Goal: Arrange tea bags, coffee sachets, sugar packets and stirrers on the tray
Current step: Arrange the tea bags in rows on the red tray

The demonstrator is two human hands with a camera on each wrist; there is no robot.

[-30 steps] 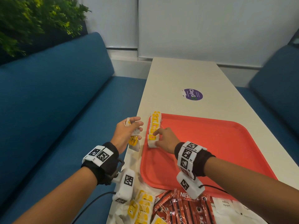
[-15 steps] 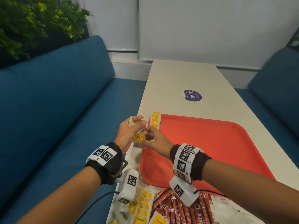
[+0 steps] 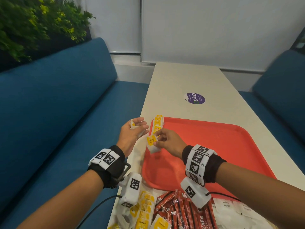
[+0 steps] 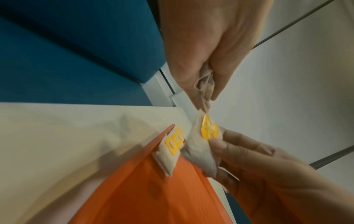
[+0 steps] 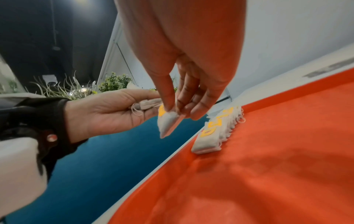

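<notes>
A red tray (image 3: 214,146) lies on the pale table (image 3: 181,83). A row of several white tea bags with yellow tags (image 3: 156,125) stands along the tray's left rim, also in the wrist views (image 4: 170,150) (image 5: 216,133). My right hand (image 3: 158,139) pinches one tea bag (image 3: 152,144) (image 5: 166,121) just above the tray's left edge. My left hand (image 3: 137,128) hovers beside it, off the table's edge, holding another tea bag (image 3: 132,125) (image 4: 205,86) between its fingers.
At the near table edge lie loose tea bags (image 3: 145,210), red coffee sachets (image 3: 183,210) and white sugar packets (image 3: 231,209). A purple sticker (image 3: 194,98) sits beyond the tray. Blue sofas (image 3: 57,113) flank the table on both sides.
My right hand left the row on the tray, reached to my left hand and took one tea bag from it; it now holds that bag by the tray's left edge.
</notes>
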